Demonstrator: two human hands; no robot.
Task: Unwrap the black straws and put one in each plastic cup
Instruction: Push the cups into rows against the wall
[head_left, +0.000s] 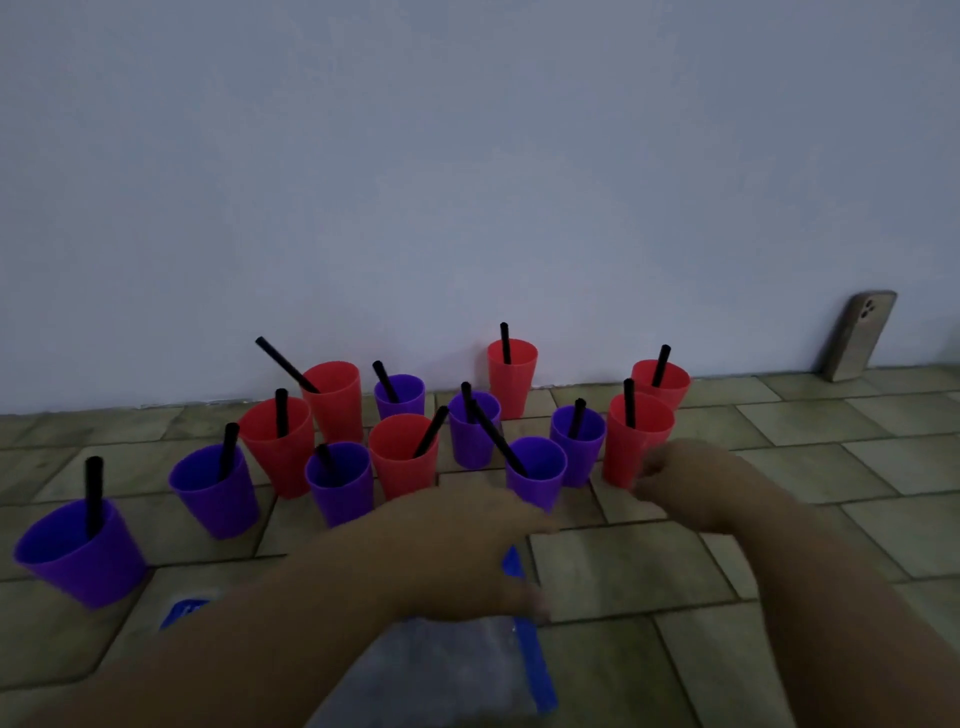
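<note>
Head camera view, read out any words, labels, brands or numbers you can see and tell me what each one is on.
No text is readable in this view.
Blue patch on the clear plastic bag: may carry print, too blurred to read.
Phone leaning on the wall: no marking visible.
Red and purple cups, black straws: plain, no print.

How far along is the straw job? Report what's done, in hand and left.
Done: all thirteen cups in view, red and purple, hold a black straw, from the left purple cup to the back red cup. In hand: no straw visible; the left hand is over a clear bag, the right hand, blurred, beside a front red cup. Left: apparently nothing.
</note>
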